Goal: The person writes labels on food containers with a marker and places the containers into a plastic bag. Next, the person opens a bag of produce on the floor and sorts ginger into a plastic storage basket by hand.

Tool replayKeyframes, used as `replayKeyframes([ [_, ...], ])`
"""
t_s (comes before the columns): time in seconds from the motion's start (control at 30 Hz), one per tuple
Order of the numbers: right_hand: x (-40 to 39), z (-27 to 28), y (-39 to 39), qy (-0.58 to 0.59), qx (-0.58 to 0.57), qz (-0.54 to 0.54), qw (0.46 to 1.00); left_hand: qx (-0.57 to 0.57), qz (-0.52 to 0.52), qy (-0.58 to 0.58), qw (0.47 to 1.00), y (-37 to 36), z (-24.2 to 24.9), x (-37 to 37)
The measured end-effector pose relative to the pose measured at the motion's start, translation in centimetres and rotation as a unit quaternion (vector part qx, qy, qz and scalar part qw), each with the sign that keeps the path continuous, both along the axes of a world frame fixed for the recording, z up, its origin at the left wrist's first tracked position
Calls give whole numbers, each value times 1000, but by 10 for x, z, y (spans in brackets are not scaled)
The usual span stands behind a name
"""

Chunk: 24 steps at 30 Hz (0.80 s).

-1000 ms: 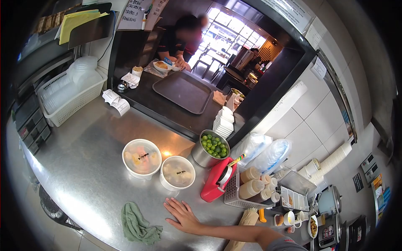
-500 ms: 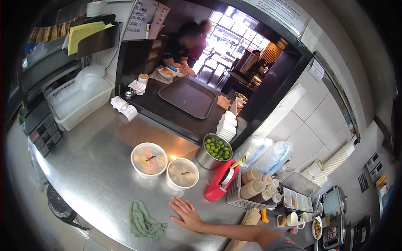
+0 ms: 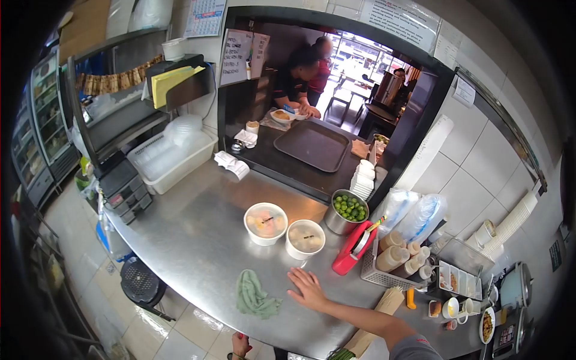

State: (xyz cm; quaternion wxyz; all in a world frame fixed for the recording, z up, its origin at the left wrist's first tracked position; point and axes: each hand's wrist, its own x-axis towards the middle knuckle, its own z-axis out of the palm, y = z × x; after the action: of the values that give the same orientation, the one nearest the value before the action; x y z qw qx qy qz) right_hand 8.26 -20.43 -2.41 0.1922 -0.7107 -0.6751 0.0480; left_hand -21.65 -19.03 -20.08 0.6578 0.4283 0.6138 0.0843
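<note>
Right hand has fingers apart, left hand I can't tell; cloth looks soft and light, best held by its middle

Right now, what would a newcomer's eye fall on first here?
Probably the bright red tape dispenser on the steel counter, right of the two lidded white tubs, with small green fruit heaped in a metal pot behind it. Next might come the right hand spread flat on the counter, a crumpled green cloth to its left.
</note>
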Motion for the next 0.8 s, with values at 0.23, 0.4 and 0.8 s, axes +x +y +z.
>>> replayKeyframes([
  [0.23, -31, 19, 3, 212, 7, -9, 977, 165, 327, -341, 866, -12, 133, -61],
  [0.4, -158, 33, -24, 166, -113, 331, 922, 171, 94, -311, 930, -14, 153, -106],
  [0.8, -251, 81, -14, 420, -60, 160, 891, 108, 118, -164, 974, -57, 288, -161],
])
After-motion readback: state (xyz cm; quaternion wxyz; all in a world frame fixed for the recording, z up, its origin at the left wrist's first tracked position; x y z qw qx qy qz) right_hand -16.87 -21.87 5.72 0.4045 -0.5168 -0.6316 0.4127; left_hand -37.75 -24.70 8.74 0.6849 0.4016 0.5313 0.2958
